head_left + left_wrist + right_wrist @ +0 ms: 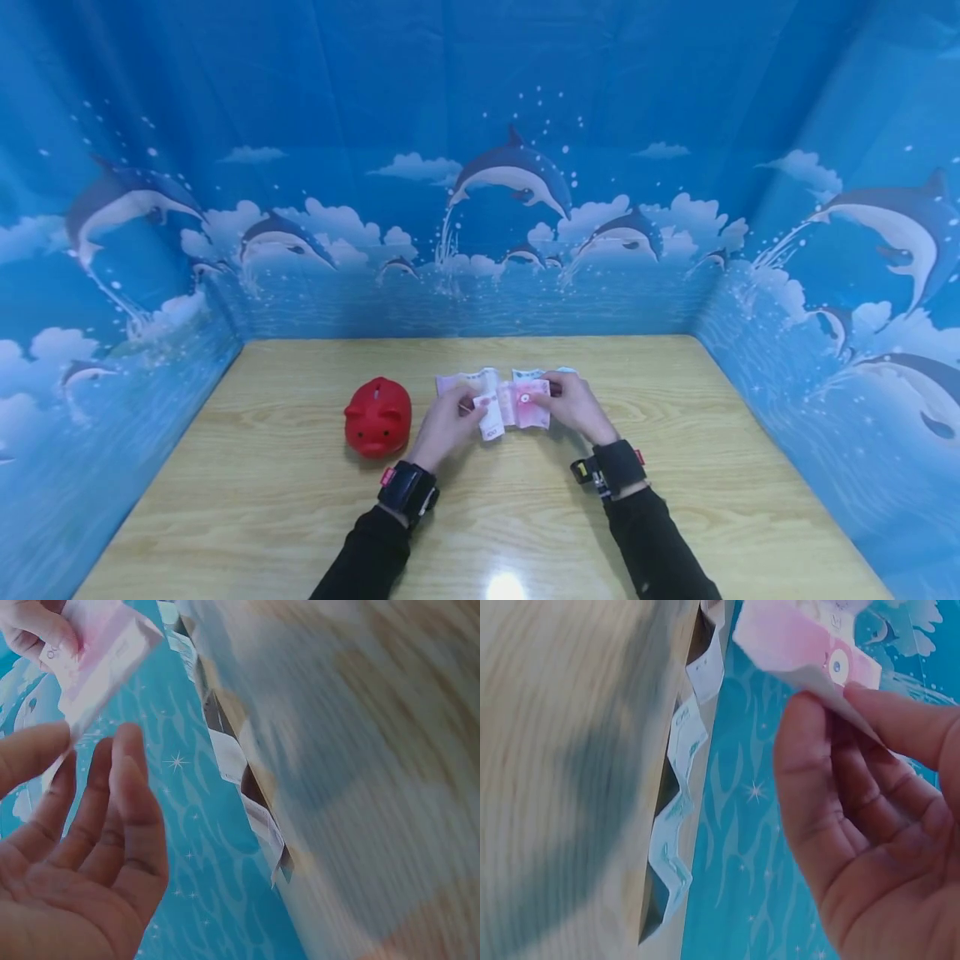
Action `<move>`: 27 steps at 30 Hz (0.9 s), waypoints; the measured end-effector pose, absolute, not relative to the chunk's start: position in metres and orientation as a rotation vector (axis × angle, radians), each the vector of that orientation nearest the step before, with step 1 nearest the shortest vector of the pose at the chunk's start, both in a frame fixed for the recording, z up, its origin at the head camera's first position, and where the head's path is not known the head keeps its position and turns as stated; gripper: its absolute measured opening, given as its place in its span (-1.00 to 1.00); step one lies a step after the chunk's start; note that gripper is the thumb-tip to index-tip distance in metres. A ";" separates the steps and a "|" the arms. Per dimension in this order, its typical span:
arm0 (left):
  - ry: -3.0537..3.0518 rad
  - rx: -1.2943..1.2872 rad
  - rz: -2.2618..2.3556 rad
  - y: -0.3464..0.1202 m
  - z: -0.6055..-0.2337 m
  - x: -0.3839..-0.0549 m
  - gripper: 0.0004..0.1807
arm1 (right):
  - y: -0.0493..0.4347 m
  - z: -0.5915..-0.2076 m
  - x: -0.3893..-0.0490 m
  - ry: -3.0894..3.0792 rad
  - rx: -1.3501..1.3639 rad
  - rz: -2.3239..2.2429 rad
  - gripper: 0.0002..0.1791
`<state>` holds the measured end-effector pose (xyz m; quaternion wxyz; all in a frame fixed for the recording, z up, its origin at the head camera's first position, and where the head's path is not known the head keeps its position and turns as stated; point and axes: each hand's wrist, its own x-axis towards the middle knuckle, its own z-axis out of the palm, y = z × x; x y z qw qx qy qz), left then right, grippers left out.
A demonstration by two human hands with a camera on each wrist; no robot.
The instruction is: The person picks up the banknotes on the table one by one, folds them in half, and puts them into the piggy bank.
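A creased pink banknote [534,412] is stretched between both hands above the table. My left hand [444,425] pinches its left end between thumb and fingertips, its other fingers loosely bent in the left wrist view. The right hand [573,407] pinches the other end, with the thumb beside a round mark on the note [795,645] in the right wrist view. Behind the hands lie a crumpled purplish banknote [447,383] on the left and a wavy greenish banknote [675,844] on the right, partly hidden in the head view.
A red piggy bank [377,417] with a slot on top stands left of the left hand. The wooden table [285,517] is enclosed by blue dolphin-print curtains [480,300] at the back and sides. Each wrist wears a black strapped camera [408,490].
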<state>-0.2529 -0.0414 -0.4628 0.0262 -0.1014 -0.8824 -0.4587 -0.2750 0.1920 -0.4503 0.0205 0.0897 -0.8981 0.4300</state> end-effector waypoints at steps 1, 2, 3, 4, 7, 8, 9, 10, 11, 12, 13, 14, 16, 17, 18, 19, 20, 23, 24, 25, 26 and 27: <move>-2.707 -0.298 -1.438 -0.041 -0.462 -0.253 -0.88 | 0.191 -0.450 -0.275 -2.776 0.282 1.344 -0.76; -2.691 -0.279 -1.456 -0.041 -0.461 -0.252 -0.89 | 0.189 -0.450 -0.275 -2.766 0.292 1.351 -0.77; -2.670 -0.260 -1.482 -0.042 -0.461 -0.252 -0.90 | 0.188 -0.450 -0.275 -2.756 0.291 1.369 -0.77; -2.650 -0.240 -1.504 -0.042 -0.460 -0.252 -0.91 | 0.186 -0.451 -0.275 -2.750 0.286 1.395 -0.77; -2.595 -0.180 -1.555 -0.042 -0.459 -0.252 -0.89 | 0.183 -0.452 -0.274 -2.731 0.272 1.482 -0.77; -2.577 -0.164 -1.564 -0.042 -0.459 -0.252 -0.89 | 0.182 -0.452 -0.274 -2.721 0.266 1.525 -0.77; -2.561 -0.151 -1.576 -0.043 -0.459 -0.253 -0.88 | 0.181 -0.453 -0.274 -2.710 0.255 1.571 -0.77; -2.553 -0.134 -1.589 -0.043 -0.459 -0.253 -0.86 | 0.180 -0.453 -0.274 -2.699 0.249 1.611 -0.78; -2.544 -0.124 -1.607 -0.043 -0.459 -0.252 -0.85 | 0.179 -0.453 -0.274 -2.684 0.245 1.645 -0.78; -2.533 -0.118 -1.635 -0.044 -0.459 -0.252 -0.84 | 0.178 -0.453 -0.273 -2.663 0.238 1.689 -0.78; -2.523 -0.113 -1.661 -0.044 -0.458 -0.252 -0.84 | 0.176 -0.453 -0.273 -2.643 0.242 1.718 -0.79; -2.512 -0.116 -1.689 -0.043 -0.457 -0.252 -0.83 | 0.175 -0.453 -0.272 -2.625 0.243 1.739 -0.79; -2.494 -0.115 -1.759 -0.043 -0.456 -0.252 -0.81 | 0.171 -0.453 -0.272 -2.595 0.245 1.759 -0.81; -2.481 -0.122 -1.792 -0.042 -0.456 -0.252 -0.81 | 0.170 -0.453 -0.272 -2.583 0.249 1.762 -0.83; -2.473 -0.129 -1.816 -0.042 -0.456 -0.252 -0.80 | 0.168 -0.452 -0.271 -2.571 0.248 1.765 -0.84; -2.471 -0.128 -1.838 -0.041 -0.456 -0.252 -0.78 | 0.166 -0.452 -0.270 -2.565 0.246 1.757 -0.86; -2.470 -0.126 -1.858 -0.041 -0.456 -0.252 -0.75 | 0.165 -0.452 -0.270 -2.558 0.237 1.754 -0.87; -2.460 -0.122 -1.888 -0.041 -0.457 -0.252 -0.59 | 0.161 -0.452 -0.269 -2.544 0.212 1.745 -0.89; -2.458 -0.124 -1.893 -0.041 -0.458 -0.252 -0.53 | 0.160 -0.452 -0.269 -2.536 0.198 1.754 -0.89; -2.458 -0.127 -1.901 -0.040 -0.458 -0.252 -0.51 | 0.159 -0.453 -0.269 -2.529 0.186 1.760 -0.88; -2.461 -0.131 -1.900 -0.040 -0.458 -0.252 -0.48 | 0.158 -0.453 -0.269 -2.522 0.173 1.770 -0.87; -2.459 -0.144 -1.897 -0.040 -0.458 -0.252 -0.47 | 0.157 -0.453 -0.268 -2.515 0.163 1.780 -0.87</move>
